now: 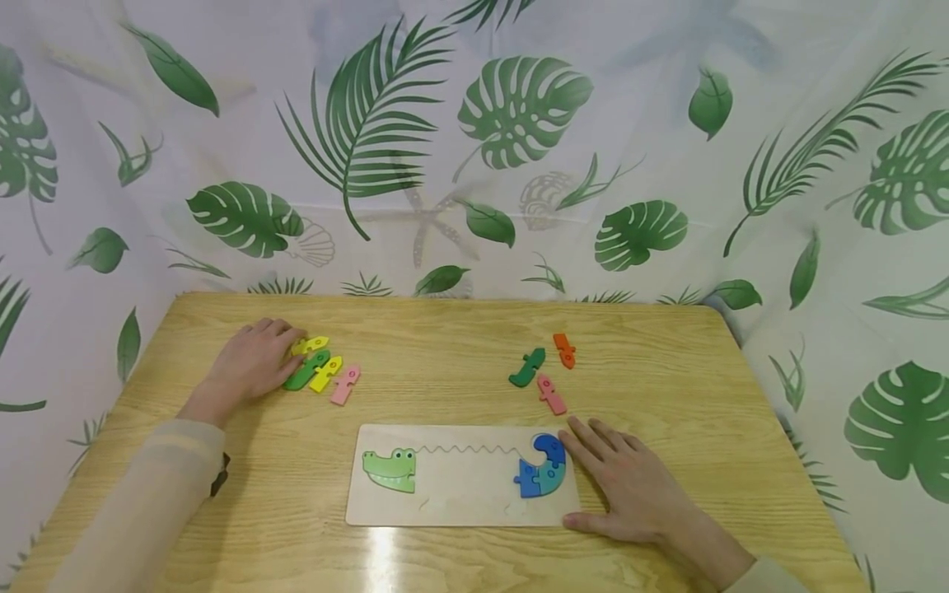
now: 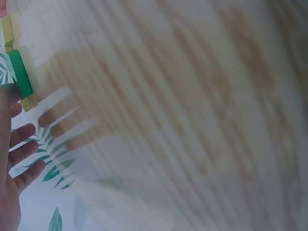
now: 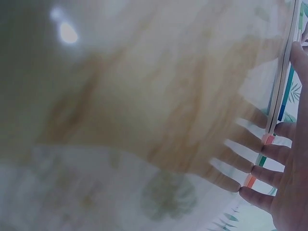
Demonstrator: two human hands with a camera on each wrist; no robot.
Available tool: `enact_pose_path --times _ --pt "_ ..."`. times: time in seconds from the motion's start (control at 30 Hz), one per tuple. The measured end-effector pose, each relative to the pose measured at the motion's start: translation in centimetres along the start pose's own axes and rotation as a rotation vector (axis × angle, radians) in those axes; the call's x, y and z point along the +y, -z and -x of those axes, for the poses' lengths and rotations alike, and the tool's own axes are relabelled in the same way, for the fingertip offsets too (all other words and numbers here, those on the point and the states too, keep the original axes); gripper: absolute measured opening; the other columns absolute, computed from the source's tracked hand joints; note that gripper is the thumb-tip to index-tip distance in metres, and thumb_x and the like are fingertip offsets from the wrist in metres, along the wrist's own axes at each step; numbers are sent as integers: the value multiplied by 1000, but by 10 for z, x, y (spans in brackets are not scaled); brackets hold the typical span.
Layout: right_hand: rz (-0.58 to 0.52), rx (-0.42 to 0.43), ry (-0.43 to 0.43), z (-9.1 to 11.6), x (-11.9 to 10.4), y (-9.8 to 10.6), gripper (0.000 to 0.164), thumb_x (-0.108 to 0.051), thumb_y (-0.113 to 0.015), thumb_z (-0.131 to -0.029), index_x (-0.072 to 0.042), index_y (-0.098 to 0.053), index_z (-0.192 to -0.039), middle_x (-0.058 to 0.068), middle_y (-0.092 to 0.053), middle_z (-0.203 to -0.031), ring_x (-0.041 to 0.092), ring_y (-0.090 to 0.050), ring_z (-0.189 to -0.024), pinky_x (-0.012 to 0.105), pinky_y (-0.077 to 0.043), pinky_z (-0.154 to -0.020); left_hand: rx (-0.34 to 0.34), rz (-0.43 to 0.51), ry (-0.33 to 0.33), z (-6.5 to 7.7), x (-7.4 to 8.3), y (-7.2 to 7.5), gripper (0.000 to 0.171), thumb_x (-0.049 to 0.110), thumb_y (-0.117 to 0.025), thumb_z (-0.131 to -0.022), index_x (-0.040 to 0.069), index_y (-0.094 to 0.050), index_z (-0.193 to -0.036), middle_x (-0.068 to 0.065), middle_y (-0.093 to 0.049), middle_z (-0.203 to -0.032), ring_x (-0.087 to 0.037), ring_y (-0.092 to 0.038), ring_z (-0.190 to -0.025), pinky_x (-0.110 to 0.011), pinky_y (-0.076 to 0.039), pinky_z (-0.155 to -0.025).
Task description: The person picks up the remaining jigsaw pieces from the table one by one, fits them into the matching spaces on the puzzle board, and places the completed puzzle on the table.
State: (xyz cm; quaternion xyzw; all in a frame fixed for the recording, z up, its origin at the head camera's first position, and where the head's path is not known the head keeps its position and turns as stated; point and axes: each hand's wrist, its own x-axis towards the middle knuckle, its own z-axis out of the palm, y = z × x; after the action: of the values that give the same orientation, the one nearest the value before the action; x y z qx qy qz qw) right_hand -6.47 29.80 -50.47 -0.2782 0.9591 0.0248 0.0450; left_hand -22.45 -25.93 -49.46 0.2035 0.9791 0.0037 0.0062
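Yellow crocodile-puzzle piece at left hand judged light, stiff, best edge-pinched; left grip cannot be told, right hand spread.

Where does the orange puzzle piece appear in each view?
Head: orange puzzle piece right of centre, to the right of the loose dark-green piece.
Left wrist: not in it.
Right wrist: lower right, beside the right hand.
Shared landmark: the leaf-print backdrop, in all three views.

High head, low wrist views, shared table
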Motion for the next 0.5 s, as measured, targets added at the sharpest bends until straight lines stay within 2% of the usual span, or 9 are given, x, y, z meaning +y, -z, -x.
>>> enact_pose_path --times 0.3,0.5 --pt "2 -8 0 0 -1 0 109 -93 -48 -84 -20 -38 -165 8 -36 -172 40 -45 -152 61 -46 -115 -32 5 10 -4 -3 -2 44 32 -63 -105 6 -65 -139 -23 -65 -137 -44 -58 -130 -65 -49 -110" --pt "2 0 4 0 -1 1 109 -92 -49 -84 -19 -38 -165 9 -37 -172 40 -46 -152 60 -47 -115 -32 6 13 -3 -5 -2 43 33 -63 -105 4 -66 -137 -23 -65 -136 -44 -59 -129 -64 -49 -109"
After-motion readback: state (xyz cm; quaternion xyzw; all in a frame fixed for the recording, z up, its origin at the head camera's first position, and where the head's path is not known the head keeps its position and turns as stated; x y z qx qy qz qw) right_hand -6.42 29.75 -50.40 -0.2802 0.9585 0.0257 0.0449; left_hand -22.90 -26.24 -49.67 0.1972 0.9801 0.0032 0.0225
